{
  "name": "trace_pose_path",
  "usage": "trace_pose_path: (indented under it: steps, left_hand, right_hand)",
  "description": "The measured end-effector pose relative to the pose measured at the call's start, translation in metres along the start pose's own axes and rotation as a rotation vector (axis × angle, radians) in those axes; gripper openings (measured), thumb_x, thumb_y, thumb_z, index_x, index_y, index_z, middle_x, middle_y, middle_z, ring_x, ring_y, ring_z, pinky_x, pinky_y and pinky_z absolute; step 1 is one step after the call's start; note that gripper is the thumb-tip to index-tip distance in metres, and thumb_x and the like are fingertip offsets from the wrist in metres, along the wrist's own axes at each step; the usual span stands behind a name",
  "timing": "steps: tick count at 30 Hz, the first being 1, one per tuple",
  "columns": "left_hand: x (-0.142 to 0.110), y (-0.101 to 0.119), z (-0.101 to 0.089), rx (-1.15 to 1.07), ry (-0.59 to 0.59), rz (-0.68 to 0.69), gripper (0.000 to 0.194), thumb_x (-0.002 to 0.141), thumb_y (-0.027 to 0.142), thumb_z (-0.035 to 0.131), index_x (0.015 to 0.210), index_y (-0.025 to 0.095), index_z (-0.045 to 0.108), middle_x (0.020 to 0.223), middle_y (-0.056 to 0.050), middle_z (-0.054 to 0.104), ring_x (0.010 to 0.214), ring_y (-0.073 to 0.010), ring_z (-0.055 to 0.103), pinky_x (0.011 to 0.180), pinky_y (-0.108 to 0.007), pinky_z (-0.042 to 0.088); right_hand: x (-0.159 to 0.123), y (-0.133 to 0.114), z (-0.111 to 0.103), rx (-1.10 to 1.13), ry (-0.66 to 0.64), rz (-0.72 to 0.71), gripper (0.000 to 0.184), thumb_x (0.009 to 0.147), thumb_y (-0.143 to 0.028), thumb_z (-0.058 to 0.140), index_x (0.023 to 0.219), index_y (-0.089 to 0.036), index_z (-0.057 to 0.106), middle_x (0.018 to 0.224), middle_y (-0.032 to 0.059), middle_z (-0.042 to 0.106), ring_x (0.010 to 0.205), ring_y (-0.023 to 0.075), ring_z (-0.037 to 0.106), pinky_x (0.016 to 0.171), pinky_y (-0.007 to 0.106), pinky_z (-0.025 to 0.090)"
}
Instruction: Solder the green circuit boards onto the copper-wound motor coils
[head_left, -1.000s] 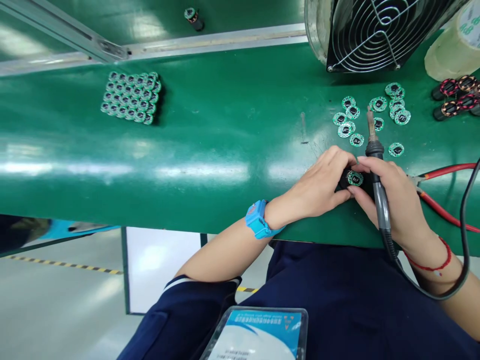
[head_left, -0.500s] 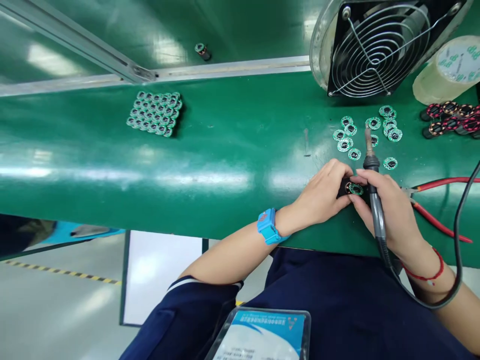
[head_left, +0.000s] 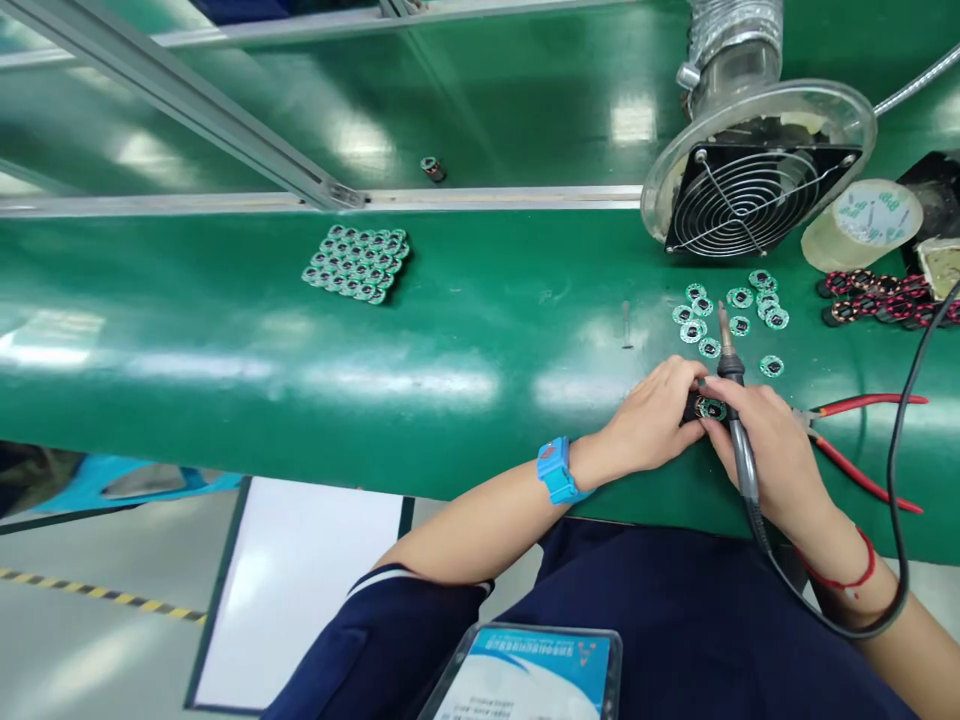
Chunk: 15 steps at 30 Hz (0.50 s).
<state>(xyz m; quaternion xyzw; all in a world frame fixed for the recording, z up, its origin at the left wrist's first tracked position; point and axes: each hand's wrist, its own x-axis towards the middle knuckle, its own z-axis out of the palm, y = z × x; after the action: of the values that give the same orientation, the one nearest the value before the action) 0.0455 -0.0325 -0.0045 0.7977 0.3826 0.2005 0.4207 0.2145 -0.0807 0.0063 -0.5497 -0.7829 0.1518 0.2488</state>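
My left hand (head_left: 654, 417) is closed around a small black cylindrical part with copper windings, a motor-like piece whose end carries a round green circuit board (head_left: 711, 408). Thumb and fingertips of my right hand (head_left: 776, 450) touch that board's edge. A soldering iron (head_left: 741, 440) rests in the crook of my right hand, its tip pointing away from me over the bench. Just beyond my hands lie several loose round circuit boards (head_left: 771, 366). Red-handled pliers (head_left: 862, 405) lie open beside my right hand. The lower part of the black cylinder is hidden by my fingers.
A fume extractor fan (head_left: 739, 205) stands at the back right, near a roll of tape (head_left: 862, 225). Several wound black cylinders (head_left: 862, 298) lie right of it. A block of board-topped parts (head_left: 356, 264) stands at left. The iron's cord (head_left: 896, 480) loops past my right wrist.
My view has tilted up, bringing more of the bench's back and the fan duct into sight. The board tilts slightly on the cylinder between my fingers; both hands keep their hold.
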Motion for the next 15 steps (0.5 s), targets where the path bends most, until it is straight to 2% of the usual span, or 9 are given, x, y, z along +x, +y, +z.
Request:
trace_pose_path:
  steps: [3,8,11,15]
  left_hand:
    - [0.000,0.001,-0.001,0.007,-0.007,-0.003,0.035,0.081,0.022,0.057,0.112,0.018,0.040,0.113,-0.011,0.052,0.104,-0.0222,0.051,0.088,-0.040,0.049]
    - [0.001,0.001,-0.002,0.032,-0.024,0.009,0.033,0.082,0.025,0.059,0.110,0.017,0.044,0.107,-0.009,0.052,0.101,-0.0222,0.050,0.088,-0.041,0.049]
    - [0.002,0.002,-0.001,0.075,-0.062,0.039,0.028,0.084,0.029,0.057,0.109,0.017,0.048,0.104,-0.009,0.051,0.099,-0.0225,0.049,0.087,-0.041,0.049]
    - [0.006,0.002,0.000,0.132,-0.076,0.075,0.021,0.086,0.025,0.053,0.105,0.016,0.055,0.104,-0.009,0.052,0.098,-0.0217,0.049,0.087,-0.039,0.048]
  right_hand:
    - [-0.002,-0.002,-0.001,-0.108,-0.007,-0.039,0.041,0.091,-0.026,0.051,0.132,-0.022,0.046,0.098,0.0086,0.065,0.084,0.0253,0.056,0.074,0.042,0.050]
    - [-0.003,-0.001,-0.008,-0.093,-0.038,-0.011,0.042,0.093,-0.028,0.049,0.134,-0.020,0.044,0.097,0.0094,0.064,0.086,0.0261,0.057,0.075,0.043,0.051]
    - [-0.003,0.000,-0.011,-0.027,-0.022,0.030,0.042,0.091,-0.029,0.052,0.132,-0.024,0.046,0.103,0.0092,0.065,0.090,0.0268,0.060,0.078,0.047,0.052]
    - [-0.007,0.003,-0.007,0.145,0.066,0.070,0.042,0.089,-0.030,0.057,0.129,-0.027,0.046,0.108,0.0081,0.064,0.094,0.0232,0.065,0.081,0.043,0.056]
